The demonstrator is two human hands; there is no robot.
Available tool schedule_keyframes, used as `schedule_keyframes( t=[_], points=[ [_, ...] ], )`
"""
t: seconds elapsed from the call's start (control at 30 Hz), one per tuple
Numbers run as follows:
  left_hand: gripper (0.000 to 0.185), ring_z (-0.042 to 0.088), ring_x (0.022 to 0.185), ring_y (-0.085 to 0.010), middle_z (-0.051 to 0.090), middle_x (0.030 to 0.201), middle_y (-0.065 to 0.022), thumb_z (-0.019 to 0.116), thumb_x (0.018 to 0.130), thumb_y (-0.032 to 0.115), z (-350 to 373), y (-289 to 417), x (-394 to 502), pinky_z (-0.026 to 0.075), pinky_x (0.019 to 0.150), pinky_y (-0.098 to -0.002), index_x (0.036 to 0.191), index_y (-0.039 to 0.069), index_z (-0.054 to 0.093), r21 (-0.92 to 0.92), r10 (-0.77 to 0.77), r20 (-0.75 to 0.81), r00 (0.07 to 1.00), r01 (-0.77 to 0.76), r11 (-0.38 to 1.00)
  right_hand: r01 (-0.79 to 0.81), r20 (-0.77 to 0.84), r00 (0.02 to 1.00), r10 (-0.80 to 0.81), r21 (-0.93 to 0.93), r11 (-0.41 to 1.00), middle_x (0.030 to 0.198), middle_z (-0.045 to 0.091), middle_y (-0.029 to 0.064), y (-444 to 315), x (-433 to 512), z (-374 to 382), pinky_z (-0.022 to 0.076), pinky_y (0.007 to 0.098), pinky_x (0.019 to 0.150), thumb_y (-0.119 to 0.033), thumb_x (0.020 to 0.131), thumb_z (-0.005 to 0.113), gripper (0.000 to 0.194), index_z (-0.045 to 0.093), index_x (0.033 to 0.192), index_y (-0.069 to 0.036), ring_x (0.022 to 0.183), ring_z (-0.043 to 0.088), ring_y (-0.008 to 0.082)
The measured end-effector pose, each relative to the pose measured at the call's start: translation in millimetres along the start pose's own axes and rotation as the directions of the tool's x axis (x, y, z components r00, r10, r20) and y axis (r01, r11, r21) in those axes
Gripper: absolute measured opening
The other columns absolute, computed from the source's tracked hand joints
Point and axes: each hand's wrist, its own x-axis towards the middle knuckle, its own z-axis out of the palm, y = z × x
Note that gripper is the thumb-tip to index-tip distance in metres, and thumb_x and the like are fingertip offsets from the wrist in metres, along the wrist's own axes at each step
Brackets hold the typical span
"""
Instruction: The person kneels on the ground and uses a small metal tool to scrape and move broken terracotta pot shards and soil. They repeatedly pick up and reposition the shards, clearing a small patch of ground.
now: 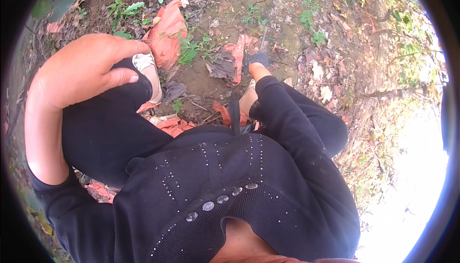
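Observation:
My bare left hand (90, 67) is held above my bent left knee, back of the hand up, thumb and forefinger apart. No held thing shows in it, but its other fingers are hidden. Just beyond the fingertips are my pale left shoe (149, 77) and a crumpled orange-red sheet (167, 34), perhaps paper. My right hand (258, 60), seemingly in a dark glove, reaches forward past my right shoe (248, 99). It is closed around a thin metal tool (264, 39), which points away from me. The tool's handle and kind cannot be told.
Bare soil (201, 101) with dry leaves and small green weeds (188, 51) lies before me. More orange-red scraps (174, 126) lie between my feet, and one (237, 59) lies left of my right hand. Brush and leaf litter (388, 72) stretch along the right, beside strong glare.

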Motion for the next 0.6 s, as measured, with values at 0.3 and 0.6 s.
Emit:
schedule_keyframes(
  t=[0.3,0.6],
  points=[
    [0.041,0.057,0.094,-0.0359,0.061,0.103,-0.0185,0.062,0.075,0.012,-6,31,22,0.046,0.080,-0.0415,0.113,0.001,0.055,0.078,0.018,0.107,0.994,-0.026,0.997,0.067,0.135,0.989,-0.058,-0.063,0.996,0.108,0.061,0.0191,1,-64,25,0.0489,0.0390,0.078,-0.024,0.083,0.050,0.035,0.056,0.112,-0.004,0.103,0.058,0.0342],
    [0.040,0.058,0.089,-0.0363,0.062,0.096,-0.0183,0.063,0.075,0.012,-4,22,20,0.046,0.077,-0.0417,0.113,0.003,0.055,0.018,-0.042,0.156,0.987,0.039,0.999,-0.013,-0.080,0.997,0.022,0.106,0.994,0.099,0.063,0.0186,-1,-5,-14,0.0495,0.0398,0.070,-0.018,0.085,0.050,0.020,0.058,0.098,-0.004,0.092,0.062,0.0345]
  ],
)
